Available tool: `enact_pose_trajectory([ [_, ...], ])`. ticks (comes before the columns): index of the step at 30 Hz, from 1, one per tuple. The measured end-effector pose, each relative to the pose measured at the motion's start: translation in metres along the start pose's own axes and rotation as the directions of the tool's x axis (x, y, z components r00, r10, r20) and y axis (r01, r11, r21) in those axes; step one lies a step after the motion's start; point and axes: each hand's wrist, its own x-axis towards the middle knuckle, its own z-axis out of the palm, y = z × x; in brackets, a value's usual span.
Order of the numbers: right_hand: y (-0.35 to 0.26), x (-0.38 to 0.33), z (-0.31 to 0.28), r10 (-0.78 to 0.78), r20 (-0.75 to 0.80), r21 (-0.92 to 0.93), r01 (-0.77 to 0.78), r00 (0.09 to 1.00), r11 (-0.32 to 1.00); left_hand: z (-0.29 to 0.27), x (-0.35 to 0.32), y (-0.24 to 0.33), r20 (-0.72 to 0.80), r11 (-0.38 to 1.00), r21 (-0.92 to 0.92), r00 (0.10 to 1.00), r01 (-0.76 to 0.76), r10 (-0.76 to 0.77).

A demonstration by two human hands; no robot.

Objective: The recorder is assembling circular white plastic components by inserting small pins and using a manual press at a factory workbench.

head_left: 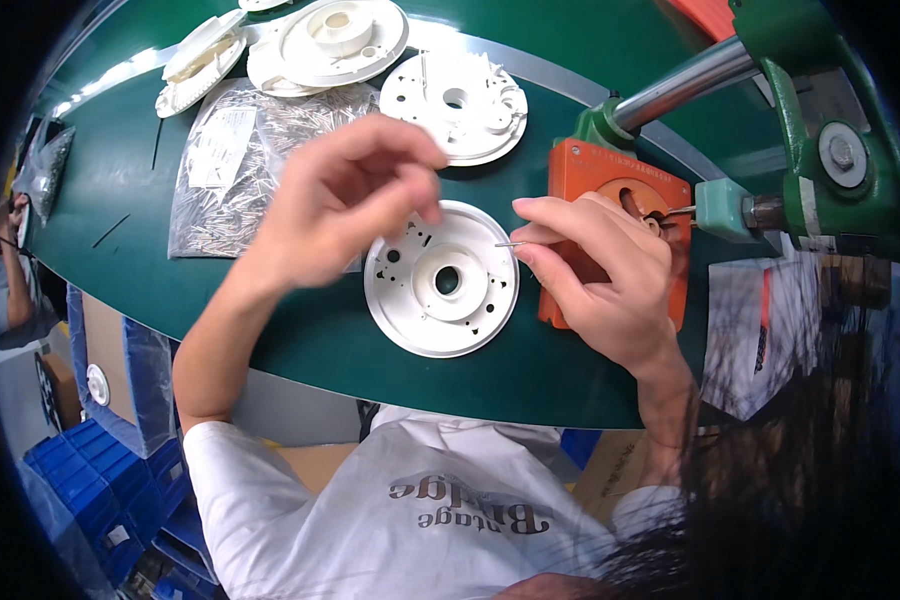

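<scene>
A white round plastic disc (441, 279), with a raised hub, centre hole and small perforations, lies flat on the green table (300, 330). The right hand (600, 275) pinches a thin metal pin (508, 244) over its rim; the left hand (355, 200) hovers above, fingers loosely curled, holding nothing visible.

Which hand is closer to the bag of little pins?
Left. The left hand hovers right at the pin bag, overlapping its edge. The right hand is across the white disc, pinching a thin pin.
</scene>
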Motion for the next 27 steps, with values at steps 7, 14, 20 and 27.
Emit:
enact_pose_trajectory([
  [7,-0.012,0.003,-0.001,-0.085,-0.016,-0.006,0.085,0.996,0.996,0.005,-0.002,-0.02,0.37,0.613,-0.671,0.905,0.416,-0.209],
  [14,-0.01,0.005,0.006,-0.138,-0.007,0.057,0.138,0.99,0.989,0.026,-0.017,0.004,0.391,0.995,-0.034,0.917,0.099,-0.078],
  [20,-0.017,0.002,0.008,-0.114,0.027,0.08,0.111,0.993,0.991,0.016,-0.009,0.013,0.338,0.971,0.066,0.911,0.23,-0.239],
  [27,-0.017,0.001,0.005,-0.025,0.062,0.261,0.008,0.998,0.965,0.022,-0.011,-0.007,0.347,0.986,0.061,0.93,-0.155,0.125],
])
